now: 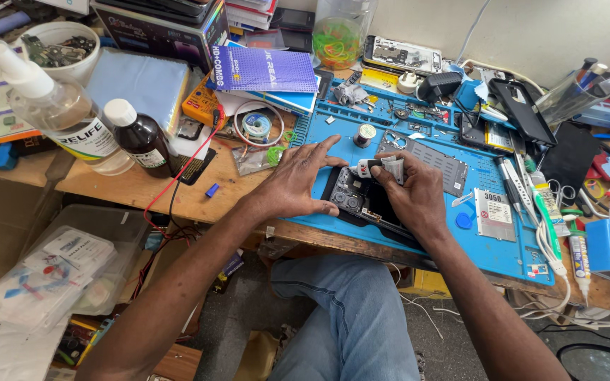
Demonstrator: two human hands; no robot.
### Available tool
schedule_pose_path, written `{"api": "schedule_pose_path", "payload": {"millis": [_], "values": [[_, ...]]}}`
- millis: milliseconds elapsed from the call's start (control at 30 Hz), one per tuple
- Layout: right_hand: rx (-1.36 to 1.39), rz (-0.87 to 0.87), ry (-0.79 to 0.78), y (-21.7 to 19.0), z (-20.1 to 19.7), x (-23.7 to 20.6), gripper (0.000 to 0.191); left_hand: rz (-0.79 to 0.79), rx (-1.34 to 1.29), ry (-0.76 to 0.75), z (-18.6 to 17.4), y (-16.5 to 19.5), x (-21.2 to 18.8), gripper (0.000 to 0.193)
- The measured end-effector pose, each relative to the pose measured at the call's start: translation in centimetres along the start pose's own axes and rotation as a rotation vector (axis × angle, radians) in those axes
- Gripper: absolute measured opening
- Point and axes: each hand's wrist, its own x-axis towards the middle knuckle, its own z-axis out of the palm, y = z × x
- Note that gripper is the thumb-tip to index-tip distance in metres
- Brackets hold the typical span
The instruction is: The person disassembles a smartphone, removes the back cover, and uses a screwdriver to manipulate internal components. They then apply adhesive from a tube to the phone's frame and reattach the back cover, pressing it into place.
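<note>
The right hand is bent over the dark opened phone, and its fingers are closed on a small grey and white tube-like thing; the white tip of it points to the left, toward the other hand. The left hand lies spread and flat, holding nothing, and its palm presses on the left end of the phone, near the camera part. So the phone is directly under both hands. Its long axis goes from upper left to lower right, and it lies on the blue work mat, close to the front edge of the wooden bench. The right hand is the nearer one to the small thing, because it already holds it.

Farther out, on the left, a white bowl contains green circuit pieces. Beside it stand a clear spray bottle with pale liquid and a brown bottle with a white cap. At the back, a clear jar is full of green and orange rubber bands. Under the bench, a clear plastic box keeps small bagged parts. What kind they are, I cannot tell.
</note>
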Motion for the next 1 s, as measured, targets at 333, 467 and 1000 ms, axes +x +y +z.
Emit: {"api": "schedule_pose_path", "payload": {"millis": [333, 467, 1000], "values": [[0.022, -0.006, 0.015, 0.6, -0.3, -0.3, 0.022, -0.038, 0.008, 0.002, 0.0, 0.3, 0.1, 0.133], [0.037, -0.059, 0.028, 1.0, -0.6, -0.5, 0.02, -0.069, 0.014, -0.01, 0.0, 0.4, 0.2, 0.133], [0.03, -0.021, 0.043, 1.7, -2.2, -1.4, 0.02, -0.058, 0.031, -0.014, 0.2, 0.0, 0.2, 0.13]]}}
